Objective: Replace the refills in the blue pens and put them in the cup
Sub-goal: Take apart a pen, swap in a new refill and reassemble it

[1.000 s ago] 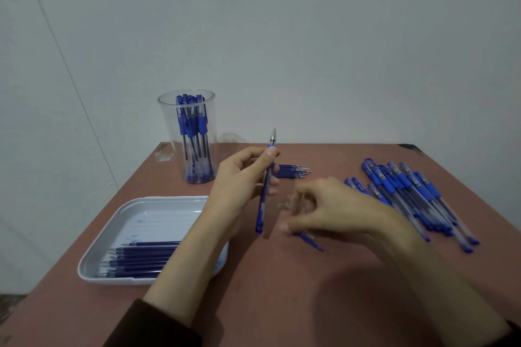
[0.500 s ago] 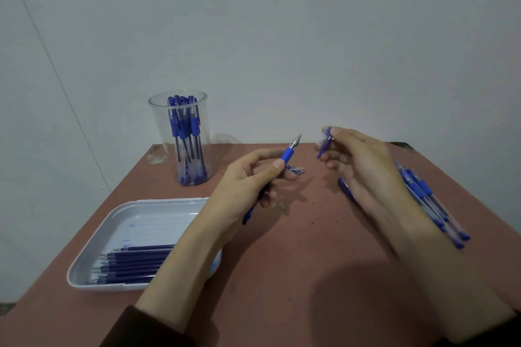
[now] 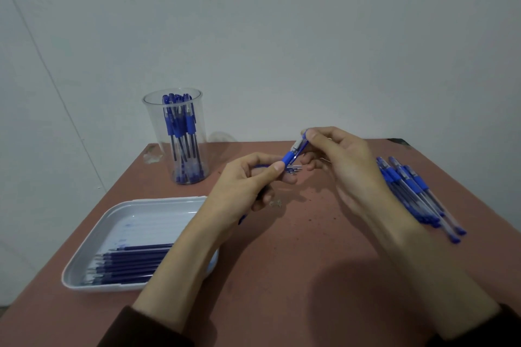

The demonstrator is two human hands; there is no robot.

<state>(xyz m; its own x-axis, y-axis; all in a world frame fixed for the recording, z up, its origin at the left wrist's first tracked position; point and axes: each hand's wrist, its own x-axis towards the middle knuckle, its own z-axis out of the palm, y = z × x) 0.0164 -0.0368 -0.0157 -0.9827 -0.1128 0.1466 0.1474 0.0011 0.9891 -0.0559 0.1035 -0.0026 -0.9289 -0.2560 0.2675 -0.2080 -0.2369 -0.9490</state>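
Note:
My left hand [image 3: 245, 189] grips a blue pen [image 3: 288, 160] by its barrel, tip pointing up and to the right. My right hand [image 3: 344, 160] pinches a pen cap [image 3: 299, 146] that sits over the pen's tip. The pen's lower end pokes out below my left palm. A clear plastic cup [image 3: 180, 135] with several blue pens stands at the table's far left. A row of blue pens [image 3: 414, 191] lies on the right, partly behind my right wrist. Several dark blue refills [image 3: 132, 262] lie in a white tray [image 3: 135, 211] at the near left.
A small bunch of refills [image 3: 294, 169] lies on the brown table [image 3: 282, 262] just behind my hands. Small bits of debris [image 3: 276, 203] lie under my left hand. A grey wall stands right behind the table's far edge.
My right hand picked a cap up from the table, lifted it, and has now brought it leftward onto the pen tip. My left hand tilted the pen toward the right.

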